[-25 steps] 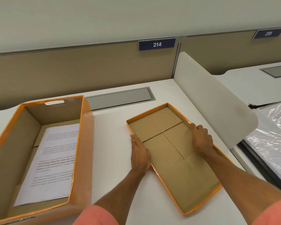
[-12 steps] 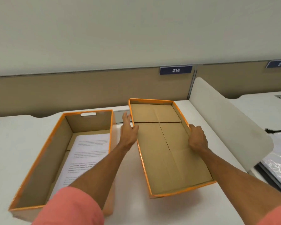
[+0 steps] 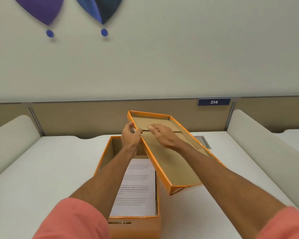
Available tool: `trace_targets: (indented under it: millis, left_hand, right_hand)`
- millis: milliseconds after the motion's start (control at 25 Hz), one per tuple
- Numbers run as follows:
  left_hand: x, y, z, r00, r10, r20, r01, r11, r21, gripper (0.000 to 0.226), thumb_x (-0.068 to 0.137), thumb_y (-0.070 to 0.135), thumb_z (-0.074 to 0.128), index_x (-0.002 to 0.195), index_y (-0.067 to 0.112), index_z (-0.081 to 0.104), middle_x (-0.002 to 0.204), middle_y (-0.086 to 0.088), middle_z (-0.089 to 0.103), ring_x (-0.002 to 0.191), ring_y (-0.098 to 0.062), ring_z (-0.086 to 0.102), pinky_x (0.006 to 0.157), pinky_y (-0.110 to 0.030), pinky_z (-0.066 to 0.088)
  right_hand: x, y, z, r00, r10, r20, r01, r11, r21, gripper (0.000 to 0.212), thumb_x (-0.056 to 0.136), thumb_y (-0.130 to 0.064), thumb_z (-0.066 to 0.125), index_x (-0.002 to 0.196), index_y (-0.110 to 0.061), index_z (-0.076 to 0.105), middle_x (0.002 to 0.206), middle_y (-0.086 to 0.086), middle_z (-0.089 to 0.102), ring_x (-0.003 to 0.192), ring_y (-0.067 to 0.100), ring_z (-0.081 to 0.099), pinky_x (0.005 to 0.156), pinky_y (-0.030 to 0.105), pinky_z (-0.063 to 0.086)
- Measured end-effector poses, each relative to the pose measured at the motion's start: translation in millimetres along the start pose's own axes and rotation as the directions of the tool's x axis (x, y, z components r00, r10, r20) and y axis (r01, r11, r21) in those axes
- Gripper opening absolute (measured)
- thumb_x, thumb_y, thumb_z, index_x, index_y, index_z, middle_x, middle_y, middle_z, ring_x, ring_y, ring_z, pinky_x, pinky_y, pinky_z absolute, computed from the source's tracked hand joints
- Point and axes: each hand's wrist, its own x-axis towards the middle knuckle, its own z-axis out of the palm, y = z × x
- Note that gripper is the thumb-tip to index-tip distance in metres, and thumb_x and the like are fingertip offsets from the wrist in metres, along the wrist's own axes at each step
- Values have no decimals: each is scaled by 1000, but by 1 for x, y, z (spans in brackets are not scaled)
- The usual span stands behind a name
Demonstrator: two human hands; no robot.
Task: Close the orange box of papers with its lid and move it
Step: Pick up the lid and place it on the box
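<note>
— What's nearest at the bottom of the frame?

— Two salmon-pink sleeves (image 3: 72, 219), one in each lower corner, with bare forearms reaching up toward the middle. Between them the orange box (image 3: 136, 226) sits on the white desk (image 3: 41, 169), its near wall at the bottom centre and its top open. A stack of printed papers (image 3: 136, 187) lies flat inside it.

— And the lid?

— The orange lid (image 3: 171, 169) is up off the desk, held inside-up so you see its brown cardboard. It runs slantwise from the centre of the frame down to the lower right, tilted, and its left long edge overhangs the right side of the open box. It isn't seated on the box.

— Who's got it?

— The left hand (image 3: 130, 137), just left of centre, has its grip clamped on the lid's left rim near the far end, fingers curled over the edge. The right hand (image 3: 164, 135) is blurred; it lies over the lid's inner face with fingers spread flat rather than closed. I can't tell whether it presses on the cardboard or hangs just above it.

— Farther back?

— A grey cable hatch (image 3: 204, 142) in the desk shows just right of the lid. Rounded white dividers (image 3: 259, 135) flank the desk on both sides. Behind stands a tan partition (image 3: 93, 118) with a blue plate reading 214 (image 3: 213, 101) at upper right, then a pale wall with purple and blue shapes (image 3: 41, 9) at upper left.
</note>
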Motion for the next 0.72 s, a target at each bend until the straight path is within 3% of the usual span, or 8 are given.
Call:
trace_targets:
  millis: [120, 280, 440, 600, 720]
  left_hand:
    - [4, 11, -31, 996, -90, -12, 88, 990, -111, 55, 76, 14, 68, 127, 23, 50, 123, -14, 64, 102, -34, 67, 81, -48, 60]
    - [10, 23, -64, 990, -139, -24, 126, 947, -294, 58, 80, 4, 68, 129, 22, 44, 110, -20, 65, 86, -31, 70, 67, -39, 60]
    - [11, 40, -86, 984, -174, 25, 167, 880, -445, 56, 85, 19, 70, 130, 12, 37, 98, -16, 65, 70, -23, 66, 61, -35, 57]
    - [12, 51, -108, 972, -132, 195, 221, 794, -566, 53, 97, 40, 49, 137, 7, 37, 125, -21, 60, 109, -35, 64, 82, -44, 58]
    - [14, 44, -126, 959, -113, 260, 224, 864, -451, 61, 98, 47, 38, 147, 10, 31, 148, -21, 41, 133, -36, 46, 105, -47, 45]
  right_hand:
    - [7, -34, 24, 988, -18, 156, 0, 993, 115, 47, 103, -38, 28, 122, -16, 65, 125, 8, 66, 114, 20, 57, 98, 37, 41]
    - [13, -67, 47, 964, -57, 259, 29, 994, 109, 50, 97, -48, 38, 136, -20, 50, 128, 6, 64, 118, 20, 57, 104, 39, 43]
    - [23, -100, 55, 966, -89, 245, 69, 994, 90, 40, 89, -33, 49, 121, -12, 59, 111, 12, 69, 105, 26, 64, 96, 46, 50]
    - [26, -129, 46, 990, -125, 68, 121, 990, 66, 36, 95, -12, 45, 128, -13, 59, 109, 6, 70, 90, 15, 65, 78, 22, 51]
    - [34, -152, 35, 991, -119, -55, 120, 992, 32, 40, 94, -12, 45, 133, -13, 56, 107, 17, 68, 88, 20, 62, 74, 30, 46]
